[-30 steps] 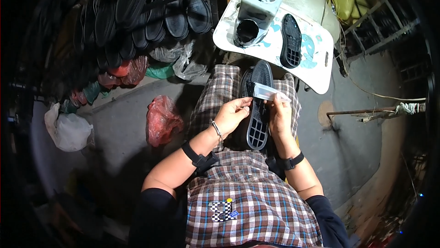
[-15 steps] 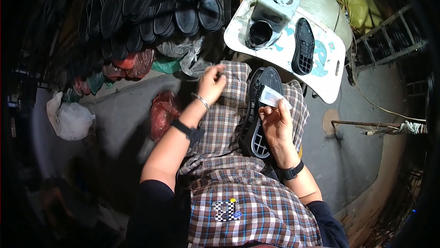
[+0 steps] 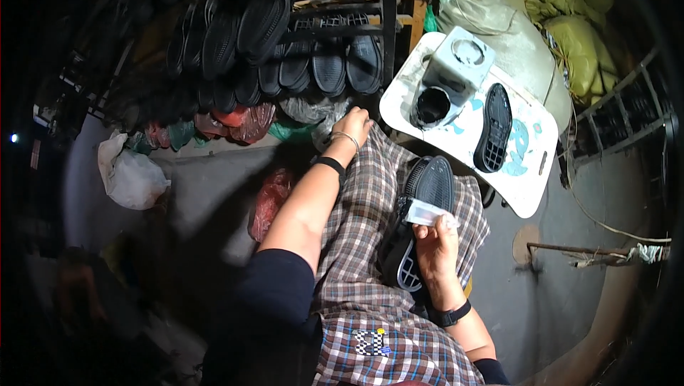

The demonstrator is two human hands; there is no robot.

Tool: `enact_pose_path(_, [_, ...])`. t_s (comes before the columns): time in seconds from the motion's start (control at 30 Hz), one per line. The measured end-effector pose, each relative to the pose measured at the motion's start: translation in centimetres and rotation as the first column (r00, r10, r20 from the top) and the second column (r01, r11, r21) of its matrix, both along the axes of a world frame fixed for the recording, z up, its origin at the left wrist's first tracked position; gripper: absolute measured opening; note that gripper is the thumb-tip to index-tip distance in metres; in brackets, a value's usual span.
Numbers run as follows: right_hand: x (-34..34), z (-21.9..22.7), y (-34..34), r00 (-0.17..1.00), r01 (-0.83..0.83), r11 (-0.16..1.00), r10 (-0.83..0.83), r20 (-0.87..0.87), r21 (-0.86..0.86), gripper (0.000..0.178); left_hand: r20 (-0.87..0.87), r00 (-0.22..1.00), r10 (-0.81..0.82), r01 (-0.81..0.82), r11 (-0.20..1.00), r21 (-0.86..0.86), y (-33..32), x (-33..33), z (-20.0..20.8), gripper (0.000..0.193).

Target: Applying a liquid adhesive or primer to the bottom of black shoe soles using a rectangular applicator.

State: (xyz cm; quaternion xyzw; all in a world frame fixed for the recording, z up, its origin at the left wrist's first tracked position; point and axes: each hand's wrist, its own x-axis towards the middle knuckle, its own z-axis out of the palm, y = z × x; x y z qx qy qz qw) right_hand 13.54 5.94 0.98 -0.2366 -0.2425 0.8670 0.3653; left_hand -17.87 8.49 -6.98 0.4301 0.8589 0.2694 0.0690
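A black shoe sole (image 3: 432, 176) lies lengthwise on my lap, ridged at its far end and with an open grid at its near end. A second dark sole edge shows along its left side. My right hand (image 3: 436, 249) pinches a small translucent whitish strip (image 3: 425, 213) between thumb and fingers, over the middle of the sole. My left hand (image 3: 352, 131) is stretched forward beside my left knee, close to a clear plastic bag (image 3: 323, 124). Its fingers are curled, and anything inside them is hidden.
A small white table (image 3: 525, 197) ahead holds a grey metal container (image 3: 459, 62), a dark-mouthed cup (image 3: 432, 106) and another black sole (image 3: 494, 128). Soles hang on a rack (image 3: 388, 26) at far left. A red bag (image 3: 272, 202) lies on the floor. A rusty rod (image 3: 570, 248) stands right.
The view has tilted up and left, so things sit lower and further right. My left arm has stretched further forward. My right hand still pinches the strip over the sole.
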Motion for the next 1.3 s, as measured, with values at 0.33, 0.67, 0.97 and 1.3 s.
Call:
enact_pose_path(0.33, [-3.0, 0.1, 0.4, 0.998, -0.051, 0.998, 0.049, -0.033, -0.040, 0.028, 0.275, 0.944, 0.183, -0.239, 0.953, 0.186, -5.3, -2.9, -6.9, 0.018])
enact_pose_path(0.67, [-3.4, -0.6, 2.4, 0.983, -0.033, 0.909, -0.045, -0.176, -0.415, 0.021, 0.460, 0.835, -0.302, 0.310, 0.949, 0.060, -12.7, 17.4, 6.7, 0.054])
enact_pose_path(0.97, [-3.0, 1.5, 11.8, 0.921, 0.176, 0.911, -0.286, 0.265, 0.374, 0.020, 0.972, -0.012, -0.233, -0.191, 0.955, 0.226, -14.2, 15.2, 7.1, 0.033])
enact_pose_path(1.3, [-11.7, -0.8, 18.5, 0.591, -0.372, 0.224, -0.691, 0.416, 0.901, 0.015, 0.842, -0.470, -0.264, -0.504, 0.864, -0.011, -19.9, 13.7, 7.1, 0.050])
